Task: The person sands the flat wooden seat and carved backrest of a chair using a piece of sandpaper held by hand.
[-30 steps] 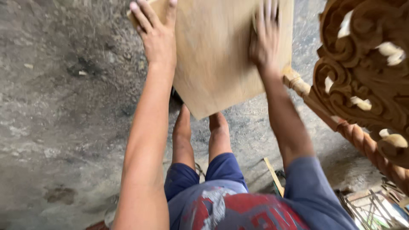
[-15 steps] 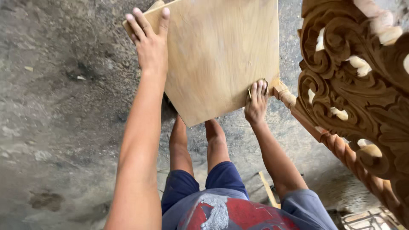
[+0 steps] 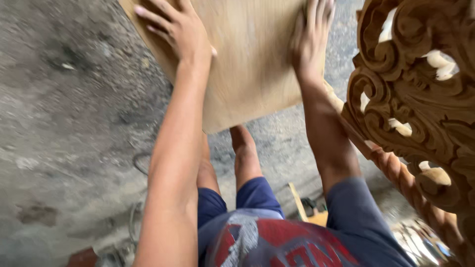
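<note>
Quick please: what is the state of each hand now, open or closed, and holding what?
Left hand: open, fingers spread flat on the plywood panel.
Right hand: open, palm pressed flat on the same panel near its right edge.

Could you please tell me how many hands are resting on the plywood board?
2: the left hand lies flat near the plywood board's left edge, and the right hand presses its right side.

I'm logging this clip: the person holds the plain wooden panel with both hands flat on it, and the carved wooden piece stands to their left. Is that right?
Not quite. The head view shows the left hand and right hand flat on the plain wooden panel, but the carved wooden piece stands to the person's right, not their left.
</note>
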